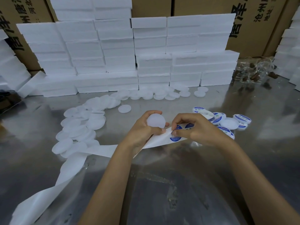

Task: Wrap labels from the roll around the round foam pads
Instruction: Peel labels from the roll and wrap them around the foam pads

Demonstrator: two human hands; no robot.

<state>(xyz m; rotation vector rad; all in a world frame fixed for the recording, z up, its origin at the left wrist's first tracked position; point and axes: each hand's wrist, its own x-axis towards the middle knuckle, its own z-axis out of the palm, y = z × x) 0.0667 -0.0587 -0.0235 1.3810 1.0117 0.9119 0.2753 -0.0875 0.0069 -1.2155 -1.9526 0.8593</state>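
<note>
My left hand (142,129) grips a bare round white foam pad (155,120) and also holds the white label strip (155,142) beneath it. My right hand (193,127) pinches a blue round label (175,137) at the strip's edge, just right of the pad. The empty backing paper (68,168) trails off to the lower left across the metal table (162,184). A heap of unlabelled pads (78,127) lies to the left. Pads with blue labels (227,122) lie piled just beyond my right hand.
Stacks of white foam boxes (129,62) form a wall along the back of the table, with cardboard cartons (253,25) behind. More loose pads (162,94) lie at the foot of the boxes. Clear glass items with brown stoppers (254,72) lie at the back right.
</note>
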